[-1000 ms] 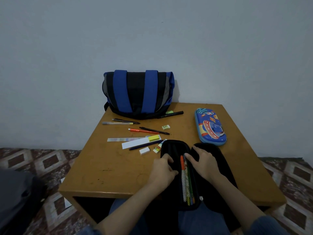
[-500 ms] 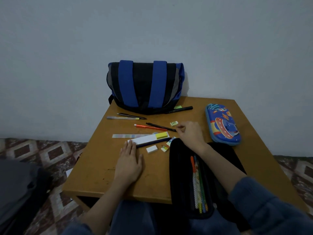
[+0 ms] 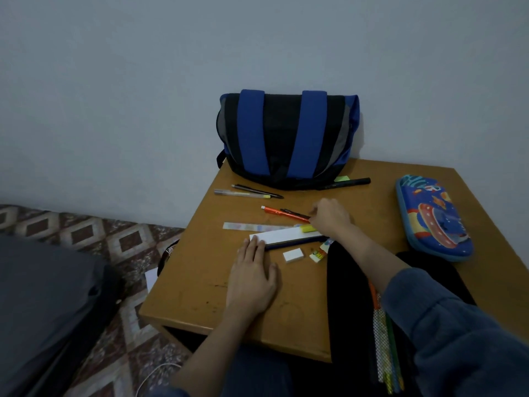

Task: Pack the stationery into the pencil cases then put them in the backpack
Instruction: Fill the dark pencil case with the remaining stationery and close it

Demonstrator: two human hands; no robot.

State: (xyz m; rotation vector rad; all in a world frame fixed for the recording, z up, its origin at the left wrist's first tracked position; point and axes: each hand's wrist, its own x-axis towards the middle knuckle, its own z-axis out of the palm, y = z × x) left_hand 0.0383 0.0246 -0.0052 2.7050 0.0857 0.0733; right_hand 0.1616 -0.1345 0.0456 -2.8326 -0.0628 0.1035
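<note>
Right hand (image 3: 329, 217) is curled round orange pen (image 3: 272, 210); left hand (image 3: 253, 279) is laid flat on table (image 3: 200, 282). The touching black pen (image 3: 294, 214) could be dragged along.

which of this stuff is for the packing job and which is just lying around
For the job: backpack, blue pencil case, black pencil case, orange pen, marker, ruler, white eraser.

Just lying about: dark bag on the floor, paper beside the table, white cable.
</note>
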